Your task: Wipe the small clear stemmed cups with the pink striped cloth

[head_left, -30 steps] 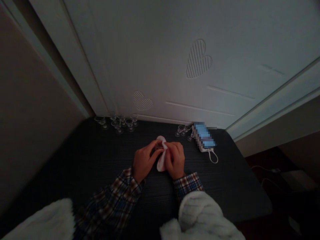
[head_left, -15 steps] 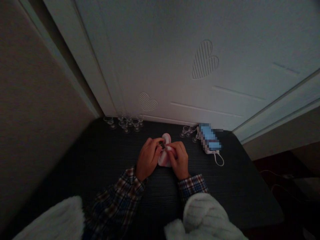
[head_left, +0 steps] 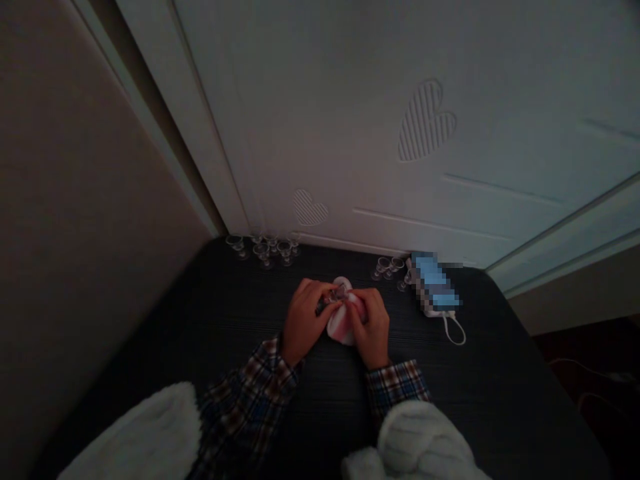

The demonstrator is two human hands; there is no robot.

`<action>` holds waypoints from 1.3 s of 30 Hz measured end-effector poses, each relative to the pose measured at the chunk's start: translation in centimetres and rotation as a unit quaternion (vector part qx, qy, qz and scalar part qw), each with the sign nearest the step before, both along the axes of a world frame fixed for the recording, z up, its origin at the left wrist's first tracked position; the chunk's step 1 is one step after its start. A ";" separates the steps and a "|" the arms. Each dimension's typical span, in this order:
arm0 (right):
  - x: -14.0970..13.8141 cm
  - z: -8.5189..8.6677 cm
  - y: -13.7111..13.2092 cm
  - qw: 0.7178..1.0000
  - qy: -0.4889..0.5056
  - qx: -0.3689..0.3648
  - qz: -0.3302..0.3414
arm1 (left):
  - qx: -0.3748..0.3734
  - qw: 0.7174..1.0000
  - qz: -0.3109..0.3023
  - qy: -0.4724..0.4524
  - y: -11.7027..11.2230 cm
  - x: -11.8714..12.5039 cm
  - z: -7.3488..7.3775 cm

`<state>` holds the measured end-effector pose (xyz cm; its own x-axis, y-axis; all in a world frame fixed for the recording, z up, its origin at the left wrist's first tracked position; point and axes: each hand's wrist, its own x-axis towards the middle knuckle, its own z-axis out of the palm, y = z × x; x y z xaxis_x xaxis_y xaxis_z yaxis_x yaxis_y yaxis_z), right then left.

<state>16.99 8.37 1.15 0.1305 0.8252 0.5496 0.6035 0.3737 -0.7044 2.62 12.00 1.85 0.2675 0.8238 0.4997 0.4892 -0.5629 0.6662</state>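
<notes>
Both hands meet over the middle of a dark table. My left hand pinches a small clear stemmed glass with its fingers closed. My right hand is closed on a pink-white cloth that presses against the glass. The cloth hangs between the two hands, just above the tabletop. The light is dim, and part of the glass is hidden by fingers and cloth.
Several small clear glasses stand at the table's far left by the white door. A few more glasses stand beside a lit phone with a white cable. Fluffy white fabric lies at the near edge.
The view has shifted, so everything sits further right in frame. The hands have turned the glass and cloth a little and stay pressed together.
</notes>
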 end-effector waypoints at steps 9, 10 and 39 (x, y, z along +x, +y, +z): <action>0.4 0.0 0.1 1.000 -0.010 -0.004 -0.005 | -0.096 0.993 -0.037 -0.049 0.1 0.1 -0.8; 0.4 0.0 0.1 1.000 -0.010 -0.004 -0.005 | -0.107 0.992 -0.048 -0.057 0.1 0.1 -0.8; 0.7 0.2 0.0 1.000 -0.019 0.004 0.002 | -0.030 0.998 -0.056 0.013 0.7 0.0 -0.2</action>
<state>17.71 8.36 1.36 0.1064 0.8206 0.5615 0.6289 0.3819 -0.6772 2.58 12.70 1.70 0.3727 0.8160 0.4420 0.4433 -0.5750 0.6877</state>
